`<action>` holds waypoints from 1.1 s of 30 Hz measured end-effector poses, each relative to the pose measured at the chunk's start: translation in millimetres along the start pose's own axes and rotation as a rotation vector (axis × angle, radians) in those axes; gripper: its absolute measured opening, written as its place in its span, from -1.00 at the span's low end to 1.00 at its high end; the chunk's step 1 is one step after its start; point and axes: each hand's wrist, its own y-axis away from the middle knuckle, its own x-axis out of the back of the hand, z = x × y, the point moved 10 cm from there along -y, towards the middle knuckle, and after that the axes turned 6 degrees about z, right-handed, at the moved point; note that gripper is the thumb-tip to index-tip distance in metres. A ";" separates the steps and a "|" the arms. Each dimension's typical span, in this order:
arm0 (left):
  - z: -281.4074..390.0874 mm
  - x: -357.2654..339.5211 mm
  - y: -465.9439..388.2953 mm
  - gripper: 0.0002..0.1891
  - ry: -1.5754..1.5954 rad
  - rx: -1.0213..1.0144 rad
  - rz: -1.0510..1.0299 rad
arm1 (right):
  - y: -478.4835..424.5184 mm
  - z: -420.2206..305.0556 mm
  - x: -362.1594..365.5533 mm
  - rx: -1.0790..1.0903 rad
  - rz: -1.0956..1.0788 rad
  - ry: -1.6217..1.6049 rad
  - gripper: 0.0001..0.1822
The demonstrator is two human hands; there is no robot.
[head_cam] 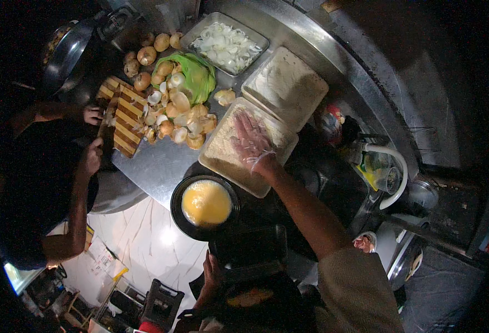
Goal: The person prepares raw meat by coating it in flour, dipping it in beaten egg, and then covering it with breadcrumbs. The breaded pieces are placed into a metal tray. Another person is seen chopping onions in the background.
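My right hand (250,141), in a clear plastic glove, lies palm down on pale breadcrumb-like coating (223,141) in a shallow rectangular tray (232,177). Its fingers are spread a little and nothing shows in its grasp; what lies under the palm is hidden. Low in the view, my left hand (212,272) is beside the left edge of a dark rectangular tray (253,247). Shadow hides whether it grips that edge. Between the two trays, to the left, a black bowl (176,208) contains yellow liquid (206,202) like beaten egg. A second tray (319,89) of white flour-like powder (286,79) adjoins the crumb tray.
At left a co-worker's hands (91,156) work with a knife (110,108) on a striped wooden cutting board (126,125). Onion skins and onions (178,120) surround a green bag (198,79). A metal tray (263,45) holds sliced onion. A curved white tube (400,166) stands right.
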 end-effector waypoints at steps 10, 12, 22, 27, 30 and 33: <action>-1.0 0.2 -11.5 -0.41 0.362 0.113 0.060 | 10.1 -35.7 -1.9 0.124 -0.133 -0.012 -0.24; -19.9 -4.1 -13.6 -0.40 0.395 0.123 0.051 | 17.7 -30.9 1.5 0.131 -0.148 0.047 -0.21; 10.6 -8.8 -12.6 -0.36 0.207 0.065 0.055 | 24.2 -21.7 -9.5 0.094 -0.089 0.065 -0.25; 15.3 -7.6 -13.1 -0.36 0.292 0.076 0.051 | 27.5 -45.3 -13.6 0.188 -0.332 0.019 -0.25; 18.9 -9.3 -14.6 -0.36 0.339 0.077 0.050 | 30.9 -55.4 -14.7 0.242 -0.301 0.054 -0.27; 14.3 -6.5 -12.5 -0.35 0.340 0.076 0.064 | 30.3 -51.3 -28.5 0.295 -0.259 0.134 -0.28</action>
